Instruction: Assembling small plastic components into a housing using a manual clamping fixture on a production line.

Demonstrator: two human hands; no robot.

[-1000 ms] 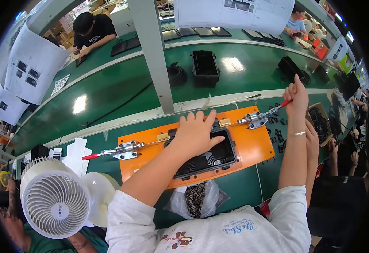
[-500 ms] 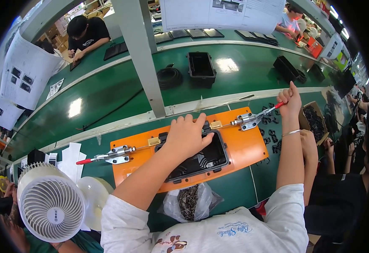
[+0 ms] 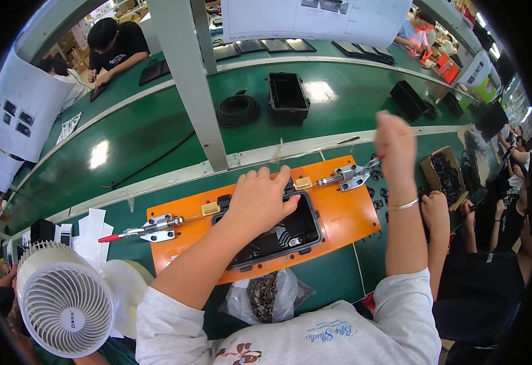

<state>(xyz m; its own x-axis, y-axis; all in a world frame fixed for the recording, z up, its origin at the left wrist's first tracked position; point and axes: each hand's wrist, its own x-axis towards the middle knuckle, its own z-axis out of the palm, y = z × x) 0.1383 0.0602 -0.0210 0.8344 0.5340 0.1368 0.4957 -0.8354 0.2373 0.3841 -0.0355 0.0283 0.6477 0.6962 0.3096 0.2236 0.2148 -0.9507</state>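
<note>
An orange fixture plate lies on the bench, with a black plastic box set open in its middle. My left hand rests over the box's far rim, thumb stretched out, fingers lying flat, holding nothing. My right hand, blurred by motion, is closed around the red handle of the right toggle clamp; only a bit of the red shows. At the plate's left end sits another toggle clamp, its red handle pointing outward. Metallic and dark parts show inside the box, partly covered by my left hand.
A plastic bag of screws lies near me, below the plate. To the left stands a white fan. At right are a carton of small black parts and a co-worker's hand. Behind runs a green conveyor bearing another black box.
My right hand has moved slightly left and down with the clamp handle. My left hand stays on the box. The whole view has shifted a little.
</note>
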